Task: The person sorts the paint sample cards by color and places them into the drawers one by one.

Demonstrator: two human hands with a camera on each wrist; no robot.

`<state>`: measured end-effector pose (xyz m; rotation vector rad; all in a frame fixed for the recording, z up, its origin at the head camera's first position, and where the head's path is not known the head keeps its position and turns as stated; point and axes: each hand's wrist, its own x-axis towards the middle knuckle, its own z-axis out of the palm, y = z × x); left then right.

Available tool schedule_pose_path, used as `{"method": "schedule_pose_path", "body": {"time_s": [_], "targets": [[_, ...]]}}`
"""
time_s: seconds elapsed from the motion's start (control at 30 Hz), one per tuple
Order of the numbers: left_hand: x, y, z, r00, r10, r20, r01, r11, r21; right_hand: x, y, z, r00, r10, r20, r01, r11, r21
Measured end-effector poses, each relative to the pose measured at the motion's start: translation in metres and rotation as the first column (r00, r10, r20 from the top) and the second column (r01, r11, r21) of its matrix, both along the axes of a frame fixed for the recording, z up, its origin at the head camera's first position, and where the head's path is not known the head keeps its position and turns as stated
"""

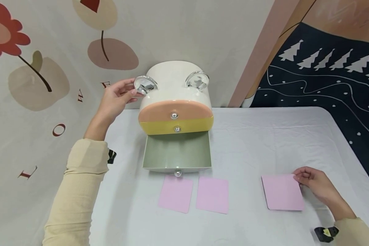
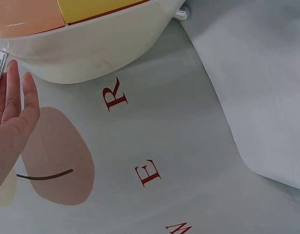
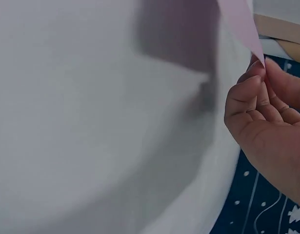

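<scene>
A white rounded drawer box (image 1: 175, 82) stands at the back of the table, with two silver-rimmed mirrored discs on top. My left hand (image 1: 117, 95) holds the edge of the left disc (image 1: 145, 84); the left wrist view shows several of its fingers fairly straight beside the rim. The orange drawer (image 1: 156, 111) and yellow drawer (image 1: 156, 127) are closed. Below them the green drawer (image 1: 176, 148) is pulled out. At the right, my right hand (image 1: 318, 186) pinches the corner of a square pink paper (image 1: 283, 193). The right wrist view shows this paper (image 3: 240, 22) raised, its shadow on the cloth.
Two pink papers lie flat before the green drawer, a left one (image 1: 176, 194) and a right one (image 1: 213, 194). A white cloth (image 1: 249, 143) covers the table. Behind hangs a printed pale curtain (image 1: 172, 30); dark tree-patterned fabric (image 1: 319, 89) is at right.
</scene>
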<state>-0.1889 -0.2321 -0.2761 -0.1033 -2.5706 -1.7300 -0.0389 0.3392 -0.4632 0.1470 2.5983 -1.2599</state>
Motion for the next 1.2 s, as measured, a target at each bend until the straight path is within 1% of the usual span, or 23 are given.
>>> {"method": "schedule_pose_path", "body": {"time_s": [0.1,0.2,0.23,0.27,0.33,0.37,0.4,0.5,0.57,0.6,0.63,0.67,0.73,0.8,0.9,1.0,1.1,1.2], "targets": [[0.0,0.0,0.0,1.0,0.004,0.003,-0.004,1.0,-0.001,-0.019,0.013,-0.017,0.998,-0.046,-0.037,0.042,0.993,-0.108],[-0.001,-0.001,-0.001,1.0,0.006,0.004,-0.006,1.0,0.001,-0.044,0.021,-0.035,0.993,-0.086,-0.076,0.066,0.969,-0.239],[-0.001,-0.001,-0.001,1.0,0.005,0.004,-0.005,1.0,0.004,-0.053,0.019,-0.036,0.992,-0.09,-0.083,0.064,0.958,-0.279],[-0.001,-0.001,-0.001,1.0,0.004,0.005,-0.004,1.0,0.005,-0.061,0.015,-0.033,0.994,-0.082,-0.076,0.053,0.943,-0.327],[0.0,0.0,-0.001,1.0,0.004,0.005,-0.004,1.0,0.007,-0.078,0.002,-0.028,0.994,-0.066,-0.086,0.023,0.904,-0.427],[-0.001,-0.001,-0.001,1.0,0.003,0.004,-0.003,1.0,0.006,-0.084,-0.008,-0.02,0.995,-0.055,-0.083,0.009,0.879,-0.477],[-0.001,0.0,-0.001,1.0,0.005,0.005,-0.005,1.0,0.007,-0.089,-0.022,-0.008,0.996,-0.044,-0.073,0.002,0.867,-0.499],[-0.001,0.0,-0.001,1.0,0.006,0.004,-0.006,1.0,0.003,-0.094,-0.073,0.034,0.998,-0.025,-0.056,-0.008,0.85,-0.527],[-0.001,0.0,-0.001,1.0,0.007,0.002,-0.007,1.0,0.0,-0.093,-0.109,0.065,1.0,-0.014,-0.025,-0.001,0.857,-0.516],[-0.001,0.001,-0.001,1.0,0.007,0.002,-0.007,1.0,-0.001,-0.093,-0.125,0.078,1.0,-0.01,-0.012,0.002,0.864,-0.503],[-0.001,0.0,-0.001,1.0,0.007,0.0,-0.007,1.0,-0.005,-0.093,-0.139,0.085,1.0,-0.006,-0.006,0.002,0.861,-0.508],[0.0,0.001,-0.001,1.0,0.007,-0.001,-0.007,1.0,-0.007,-0.095,-0.151,0.09,1.0,0.0,0.004,0.002,0.853,-0.522],[0.0,0.001,-0.002,1.0,0.011,-0.004,-0.011,1.0,-0.011,-0.099,-0.171,0.095,1.0,0.004,0.028,0.012,0.844,-0.537],[0.0,0.001,-0.002,1.0,0.014,-0.005,-0.014,1.0,-0.001,-0.105,-0.189,0.094,0.999,0.006,0.048,0.022,0.836,-0.548],[0.0,0.0,-0.002,1.0,0.013,-0.007,-0.013,1.0,0.005,-0.112,-0.21,0.089,0.997,0.001,0.079,0.044,0.821,-0.569],[-0.001,0.0,-0.001,1.0,0.008,-0.001,-0.008,1.0,0.012,-0.117,-0.227,0.083,0.994,-0.012,0.104,0.071,0.808,-0.585],[-0.001,0.0,-0.001,1.0,0.002,0.002,-0.002,1.0,0.008,-0.118,-0.241,0.077,0.994,-0.012,0.109,0.075,0.793,-0.604],[-0.001,0.0,-0.001,1.0,0.001,-0.002,-0.001,1.0,0.011,-0.118,-0.253,0.073,0.995,-0.004,0.099,0.063,0.791,-0.608]]}}
